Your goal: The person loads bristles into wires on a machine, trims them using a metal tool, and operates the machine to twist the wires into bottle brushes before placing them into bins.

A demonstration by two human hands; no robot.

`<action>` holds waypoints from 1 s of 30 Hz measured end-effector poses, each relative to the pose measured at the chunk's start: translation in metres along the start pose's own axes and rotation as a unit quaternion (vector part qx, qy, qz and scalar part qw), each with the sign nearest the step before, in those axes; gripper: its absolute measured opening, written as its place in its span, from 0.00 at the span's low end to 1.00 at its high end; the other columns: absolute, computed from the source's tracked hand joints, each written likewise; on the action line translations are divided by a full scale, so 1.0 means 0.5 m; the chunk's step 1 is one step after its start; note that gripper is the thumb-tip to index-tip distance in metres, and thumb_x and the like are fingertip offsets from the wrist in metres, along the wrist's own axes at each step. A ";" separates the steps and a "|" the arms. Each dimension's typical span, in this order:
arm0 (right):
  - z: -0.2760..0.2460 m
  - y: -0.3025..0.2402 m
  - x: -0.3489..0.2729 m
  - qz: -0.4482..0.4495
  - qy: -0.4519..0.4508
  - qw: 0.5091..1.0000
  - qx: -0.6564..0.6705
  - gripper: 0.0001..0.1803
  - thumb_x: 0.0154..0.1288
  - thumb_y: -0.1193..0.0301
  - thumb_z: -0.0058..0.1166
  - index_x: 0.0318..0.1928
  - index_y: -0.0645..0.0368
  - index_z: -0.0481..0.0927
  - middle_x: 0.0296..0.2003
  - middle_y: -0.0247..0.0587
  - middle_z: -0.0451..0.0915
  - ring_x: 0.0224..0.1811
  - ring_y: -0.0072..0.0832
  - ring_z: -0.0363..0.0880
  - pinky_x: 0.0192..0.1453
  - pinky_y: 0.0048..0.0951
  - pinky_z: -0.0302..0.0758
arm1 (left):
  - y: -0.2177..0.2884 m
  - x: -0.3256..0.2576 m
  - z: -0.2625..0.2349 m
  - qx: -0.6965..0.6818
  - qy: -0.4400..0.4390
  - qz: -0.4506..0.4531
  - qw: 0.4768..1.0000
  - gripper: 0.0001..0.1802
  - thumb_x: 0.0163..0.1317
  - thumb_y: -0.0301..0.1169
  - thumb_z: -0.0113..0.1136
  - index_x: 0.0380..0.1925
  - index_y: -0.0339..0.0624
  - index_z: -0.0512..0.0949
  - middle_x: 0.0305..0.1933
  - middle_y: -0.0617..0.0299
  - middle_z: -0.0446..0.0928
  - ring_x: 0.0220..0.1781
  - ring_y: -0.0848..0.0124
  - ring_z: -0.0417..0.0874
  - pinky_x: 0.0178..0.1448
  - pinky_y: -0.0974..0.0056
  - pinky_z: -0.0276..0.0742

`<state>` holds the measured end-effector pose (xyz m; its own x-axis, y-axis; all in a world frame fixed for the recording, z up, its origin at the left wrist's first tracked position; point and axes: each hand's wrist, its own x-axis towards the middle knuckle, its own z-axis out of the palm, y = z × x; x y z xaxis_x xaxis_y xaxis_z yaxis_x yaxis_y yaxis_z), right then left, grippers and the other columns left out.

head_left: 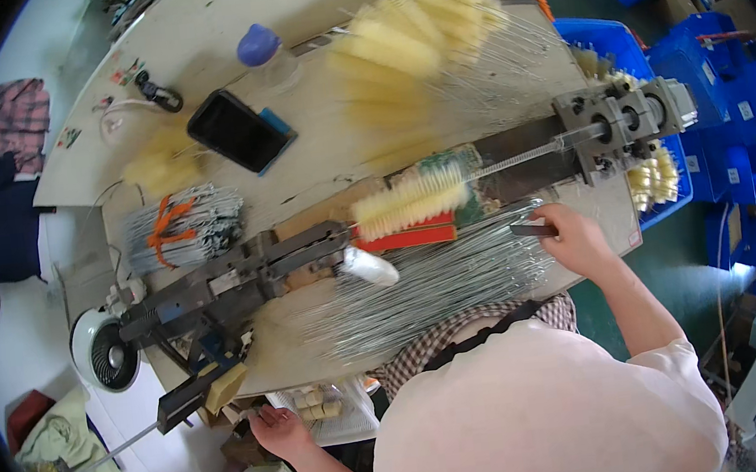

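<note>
A pale yellow bristle brush (pixel 411 200) with a twisted wire stem stretches between the dark clamp (pixel 328 238) of a bench machine and its metal spindle head (pixel 607 131) on the right. My right hand (pixel 574 241) is closed on a short dark flat bar, whose exact kind I cannot make out, above the right end of a wide pile of loose thin wires (pixel 437 276). Low on the left, beside the table edge and below the machine's lever (pixel 183 399), is my left hand (pixel 279 432). Its fingers are partly curled, and whether they grip anything is unclear.
Brushes (pixel 413 43) lie fanned at the back. A phone (pixel 238 131), a purple-capped bottle (pixel 259 48) and an orange-tied wire bundle (pixel 184 227) rest on the left. Blue crates (pixel 721 122) stand right, a small fan (pixel 106 352) left, a white basket (pixel 351 414) below the table.
</note>
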<state>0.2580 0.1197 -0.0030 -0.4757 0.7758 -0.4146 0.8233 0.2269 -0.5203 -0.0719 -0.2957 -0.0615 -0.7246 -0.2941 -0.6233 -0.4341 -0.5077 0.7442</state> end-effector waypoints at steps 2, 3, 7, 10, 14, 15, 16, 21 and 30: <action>-0.002 0.012 0.011 -0.015 0.004 0.999 -0.036 0.16 0.47 0.72 0.51 0.41 0.54 0.75 0.34 0.41 0.78 0.37 0.37 0.77 0.41 0.37 0.72 | -0.002 -0.018 0.006 0.024 -0.005 0.049 0.998 0.19 0.58 0.38 0.53 0.49 0.45 0.68 0.48 0.64 0.70 0.44 0.75 0.71 0.47 0.66 0.62; -0.006 0.017 0.016 -0.022 0.013 0.997 -0.073 0.16 0.47 0.72 0.52 0.40 0.53 0.75 0.33 0.41 0.78 0.37 0.37 0.77 0.41 0.38 0.72 | -0.011 -0.037 0.021 0.054 -0.014 0.092 0.994 0.20 0.58 0.39 0.53 0.49 0.45 0.67 0.48 0.65 0.69 0.44 0.74 0.71 0.47 0.66 0.61; -0.026 0.031 0.024 0.018 -0.025 0.987 -0.156 0.13 0.48 0.72 0.53 0.38 0.53 0.76 0.32 0.39 0.78 0.37 0.37 0.77 0.40 0.38 0.72 | 0.004 0.002 0.043 0.066 -0.035 0.098 0.992 0.20 0.63 0.44 0.47 0.48 0.42 0.69 0.39 0.65 0.72 0.38 0.73 0.71 0.41 0.68 0.62; -0.020 0.068 0.029 0.004 -0.072 0.969 -0.235 0.10 0.49 0.71 0.54 0.36 0.53 0.77 0.32 0.36 0.79 0.37 0.37 0.77 0.39 0.38 0.72 | 0.058 0.083 0.016 0.158 0.093 0.183 0.966 0.18 0.65 0.46 0.44 0.29 0.41 0.69 0.24 0.64 0.69 0.22 0.74 0.63 0.25 0.71 0.59; -0.016 0.101 0.024 -0.028 -0.057 0.991 -0.120 0.09 0.51 0.70 0.55 0.34 0.54 0.76 0.31 0.38 0.78 0.35 0.35 0.77 0.37 0.35 0.72 | 0.070 0.099 -0.004 0.176 0.067 0.181 0.965 0.19 0.65 0.47 0.44 0.27 0.42 0.64 0.24 0.65 0.67 0.25 0.74 0.66 0.29 0.71 0.63; -0.017 0.109 0.020 -0.049 -0.035 0.996 -0.060 0.08 0.54 0.69 0.54 0.35 0.56 0.76 0.29 0.37 0.78 0.32 0.33 0.77 0.34 0.31 0.71 | 0.054 0.098 -0.008 0.191 0.082 0.182 0.961 0.19 0.64 0.47 0.44 0.27 0.42 0.66 0.26 0.64 0.68 0.25 0.74 0.66 0.28 0.71 0.62; -0.014 0.119 0.020 -0.050 -0.030 0.997 -0.060 0.08 0.54 0.69 0.54 0.35 0.56 0.76 0.29 0.37 0.78 0.32 0.33 0.77 0.34 0.31 0.71 | 0.037 0.091 -0.007 0.206 0.097 0.183 0.956 0.18 0.64 0.46 0.45 0.27 0.43 0.67 0.27 0.63 0.69 0.26 0.74 0.66 0.28 0.70 0.61; -0.088 0.008 -0.006 -0.031 0.167 0.799 0.577 0.07 0.66 0.67 0.45 0.36 0.57 0.69 0.28 0.32 0.68 0.20 0.15 0.62 0.23 0.17 0.58 | -0.085 -0.054 0.076 0.105 -0.232 -0.057 0.965 0.16 0.64 0.43 0.43 0.40 0.42 0.68 0.35 0.64 0.71 0.40 0.73 0.69 0.45 0.66 0.64; -0.130 -0.309 -0.057 -0.388 -0.020 0.793 0.468 0.14 0.65 0.72 0.42 0.51 0.61 0.68 0.36 0.45 0.75 0.26 0.23 0.75 0.30 0.21 0.72 | -0.196 -0.354 0.291 0.437 -0.683 0.094 0.577 0.13 0.64 0.30 0.46 0.48 0.39 0.71 0.27 0.67 0.69 0.28 0.80 0.70 0.34 0.77 0.65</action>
<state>0.1646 0.1008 0.1379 -0.7516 0.5930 0.2889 -0.3051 0.0759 -0.9493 0.0209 -0.0760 0.0110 -0.2893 0.9392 -0.1851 0.0492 0.2077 0.9770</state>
